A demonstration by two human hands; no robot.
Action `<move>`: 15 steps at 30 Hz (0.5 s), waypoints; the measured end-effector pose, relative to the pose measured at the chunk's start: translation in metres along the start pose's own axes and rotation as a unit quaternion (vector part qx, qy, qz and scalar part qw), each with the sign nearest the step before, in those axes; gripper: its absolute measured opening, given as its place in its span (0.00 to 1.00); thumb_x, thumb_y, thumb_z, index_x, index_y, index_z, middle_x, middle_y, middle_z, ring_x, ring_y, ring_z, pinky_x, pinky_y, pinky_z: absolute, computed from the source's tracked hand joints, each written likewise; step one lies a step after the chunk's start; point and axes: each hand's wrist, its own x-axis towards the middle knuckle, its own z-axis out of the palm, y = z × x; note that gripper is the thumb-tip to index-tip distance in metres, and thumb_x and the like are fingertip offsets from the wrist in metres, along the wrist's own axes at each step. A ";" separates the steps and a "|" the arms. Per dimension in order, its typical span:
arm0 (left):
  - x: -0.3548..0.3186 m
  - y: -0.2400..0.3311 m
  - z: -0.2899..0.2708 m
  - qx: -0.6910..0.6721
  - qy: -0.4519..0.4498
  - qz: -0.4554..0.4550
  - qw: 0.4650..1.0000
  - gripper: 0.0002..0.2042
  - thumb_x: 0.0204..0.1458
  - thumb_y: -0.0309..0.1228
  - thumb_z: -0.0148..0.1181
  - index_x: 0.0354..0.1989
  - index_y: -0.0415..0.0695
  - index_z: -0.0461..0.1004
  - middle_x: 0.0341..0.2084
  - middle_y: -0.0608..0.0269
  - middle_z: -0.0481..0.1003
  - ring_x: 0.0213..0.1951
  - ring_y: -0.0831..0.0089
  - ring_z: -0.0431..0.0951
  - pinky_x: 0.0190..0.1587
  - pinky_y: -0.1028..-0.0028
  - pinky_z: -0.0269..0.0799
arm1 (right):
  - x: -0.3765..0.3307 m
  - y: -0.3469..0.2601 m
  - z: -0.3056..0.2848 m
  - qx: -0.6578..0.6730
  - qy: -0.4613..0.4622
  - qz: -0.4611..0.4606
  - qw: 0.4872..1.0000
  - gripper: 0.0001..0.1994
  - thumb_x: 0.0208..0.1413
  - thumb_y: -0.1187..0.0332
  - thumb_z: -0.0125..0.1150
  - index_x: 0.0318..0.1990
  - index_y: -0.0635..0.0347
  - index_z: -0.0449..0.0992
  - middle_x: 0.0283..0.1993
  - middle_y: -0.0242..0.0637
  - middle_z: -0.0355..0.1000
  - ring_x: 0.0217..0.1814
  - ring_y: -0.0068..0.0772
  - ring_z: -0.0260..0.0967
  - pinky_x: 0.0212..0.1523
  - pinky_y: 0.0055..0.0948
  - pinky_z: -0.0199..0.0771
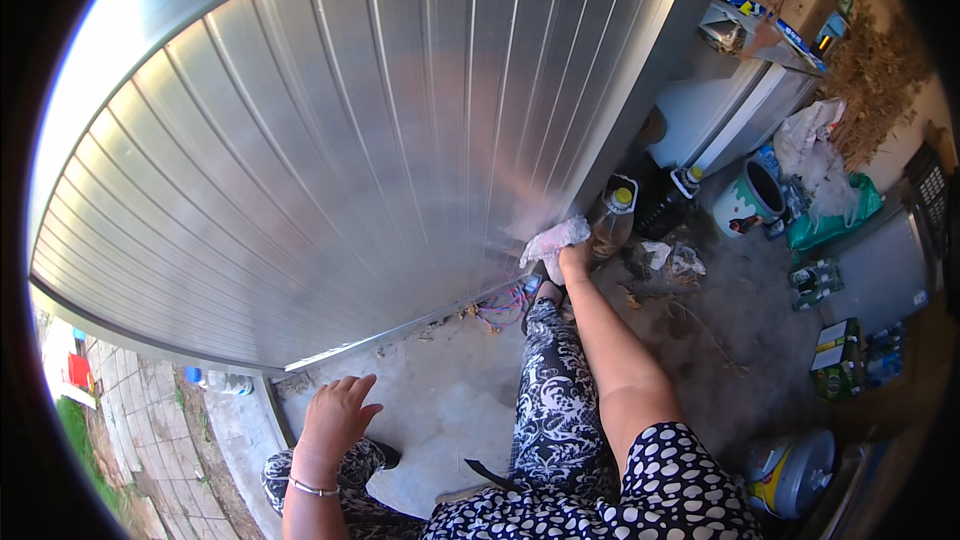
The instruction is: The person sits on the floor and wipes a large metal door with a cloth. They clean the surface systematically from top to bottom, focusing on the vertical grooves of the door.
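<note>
Setting: outdoor yard corner, bare concrete floor (440, 410) with paving stones and a strip of grass off at the far left.
Door: big ribbed metal door (330, 150) fills most of the view, silver and shiny, curving with the lens.
Far left bits: something small and red by the paving, and a clear plastic bottle (215, 380) lying near the door's lower corner.
Left hand: your left hand (338, 418) is open, fingers spread and a bit curled, hovering low just in front of the door's bottom edge. It grips nothing. Thin bracelet on the wrist.
Legs: patterned black and white trousers between your two arms, dotted sleeve at the right.
Right hand: your right hand (572, 262) is closed on a crumpled white rag (555, 238), arm stretched out.
Rag: pressed against the door low down, near its right edge.
Right of the rag: amber jug with a yellow cap (612, 220) just beside your hand, then a dark bottle (668, 202).
Further right: white paint bucket (750, 198), green bag (835, 220), cardboard boxes, a keg-like container (795, 470) at the bottom.
</note>
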 end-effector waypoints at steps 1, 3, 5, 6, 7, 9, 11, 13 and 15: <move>-0.002 -0.004 0.002 0.005 0.002 -0.009 1.000 0.20 0.48 0.38 0.63 0.49 0.46 0.71 0.37 0.58 0.75 0.42 0.58 0.75 0.45 0.63 0.71 | -0.002 0.006 0.008 -0.005 -0.035 0.024 0.999 0.35 0.45 0.67 0.64 0.59 0.69 0.55 0.56 0.58 0.63 0.59 0.54 0.63 0.61 0.40 0.59; -0.019 -0.011 -0.004 0.026 0.014 -0.048 0.998 0.20 0.48 0.38 0.63 0.49 0.47 0.71 0.36 0.58 0.75 0.41 0.58 0.75 0.44 0.63 0.71 | -0.025 -0.029 0.027 0.021 -0.093 0.052 0.994 0.34 0.44 0.70 0.62 0.59 0.69 0.55 0.56 0.58 0.64 0.59 0.53 0.62 0.61 0.40 0.59; -0.005 -0.006 0.001 0.015 0.029 -0.023 0.999 0.19 0.48 0.38 0.63 0.49 0.47 0.72 0.36 0.58 0.76 0.42 0.58 0.76 0.45 0.63 0.72 | 0.008 -0.024 -0.005 0.083 -0.027 0.001 0.996 0.31 0.43 0.74 0.60 0.57 0.69 0.57 0.55 0.57 0.65 0.59 0.53 0.63 0.61 0.40 0.59; -0.010 -0.008 0.001 0.019 0.024 -0.040 0.999 0.19 0.48 0.38 0.63 0.49 0.47 0.72 0.36 0.58 0.76 0.42 0.58 0.76 0.45 0.63 0.72 | -0.001 -0.054 -0.002 0.125 -0.025 0.003 0.992 0.31 0.42 0.76 0.59 0.57 0.69 0.57 0.55 0.57 0.65 0.60 0.53 0.62 0.62 0.40 0.59; -0.018 -0.012 -0.002 0.024 0.020 -0.062 0.998 0.19 0.49 0.38 0.63 0.49 0.47 0.72 0.36 0.59 0.76 0.42 0.58 0.76 0.45 0.63 0.72 | -0.015 -0.108 -0.006 0.170 -0.027 0.005 0.985 0.31 0.40 0.77 0.57 0.57 0.69 0.57 0.56 0.57 0.64 0.60 0.53 0.62 0.62 0.40 0.58; -0.018 -0.010 -0.003 0.024 0.013 -0.059 0.998 0.19 0.49 0.39 0.62 0.49 0.47 0.72 0.37 0.59 0.76 0.42 0.59 0.76 0.46 0.63 0.72 | -0.007 -0.178 -0.038 0.146 0.010 -0.072 0.987 0.33 0.38 0.78 0.55 0.58 0.69 0.57 0.56 0.57 0.64 0.61 0.54 0.61 0.64 0.39 0.56; -0.016 -0.013 0.004 0.035 0.018 -0.039 0.998 0.19 0.50 0.41 0.62 0.49 0.49 0.72 0.35 0.60 0.75 0.41 0.61 0.76 0.44 0.64 0.72 | 0.012 -0.247 -0.074 0.116 0.029 -0.108 0.987 0.35 0.36 0.78 0.55 0.58 0.70 0.56 0.57 0.59 0.62 0.63 0.54 0.59 0.65 0.39 0.54; -0.012 -0.012 0.008 0.027 0.022 -0.032 0.999 0.18 0.50 0.40 0.61 0.48 0.48 0.72 0.35 0.60 0.75 0.41 0.60 0.76 0.44 0.63 0.72 | 0.052 -0.288 -0.097 0.126 0.069 -0.214 0.966 0.33 0.37 0.76 0.57 0.57 0.68 0.59 0.54 0.58 0.65 0.60 0.54 0.62 0.64 0.41 0.57; -0.015 -0.020 0.012 0.035 0.046 -0.022 0.998 0.18 0.50 0.40 0.61 0.48 0.48 0.72 0.36 0.59 0.75 0.42 0.60 0.76 0.44 0.63 0.72 | 0.056 -0.358 -0.115 0.169 0.077 -0.258 0.948 0.30 0.41 0.73 0.62 0.54 0.68 0.61 0.50 0.52 0.68 0.55 0.47 0.67 0.59 0.39 0.63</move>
